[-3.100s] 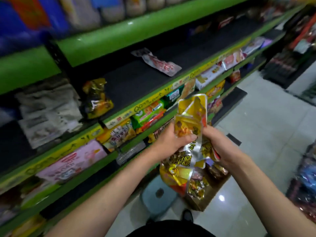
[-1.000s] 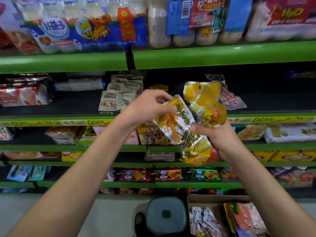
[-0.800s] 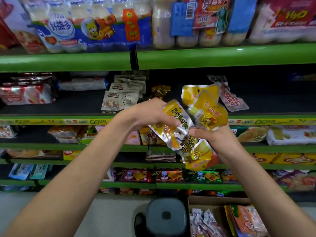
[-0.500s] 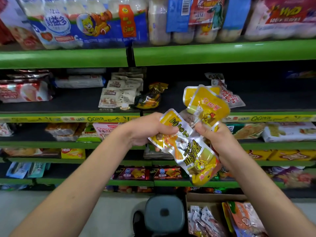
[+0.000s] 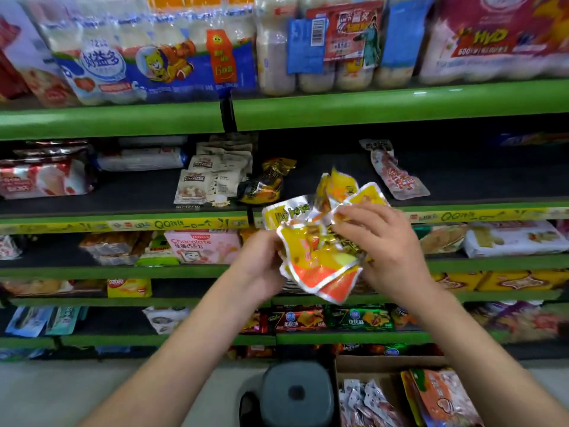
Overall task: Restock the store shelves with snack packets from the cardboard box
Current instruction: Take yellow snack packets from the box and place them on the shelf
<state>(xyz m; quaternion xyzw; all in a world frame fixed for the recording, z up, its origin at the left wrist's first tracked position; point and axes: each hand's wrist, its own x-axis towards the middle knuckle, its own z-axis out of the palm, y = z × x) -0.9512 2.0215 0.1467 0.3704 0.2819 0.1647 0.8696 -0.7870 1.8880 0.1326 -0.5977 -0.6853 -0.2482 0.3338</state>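
Green store shelves (image 5: 369,103) fill the wall ahead, stacked with packaged goods. Dead centre, both hands hold a bunch of yellow snack packets (image 5: 320,241) in front of the second shelf. The left hand (image 5: 261,263) grips the bunch from nine o'clock, the right hand (image 5: 381,241) curls its fingers (image 5: 354,215) over the top. At five o'clock, an open cardboard box (image 5: 388,363) holds more packets beside a grey stool (image 5: 297,392).

The cardboard box (image 5: 363,365) is cut off by the bottom edge; the left hand's (image 5: 261,266) fingers are hidden behind the yellow snack packets (image 5: 317,254).
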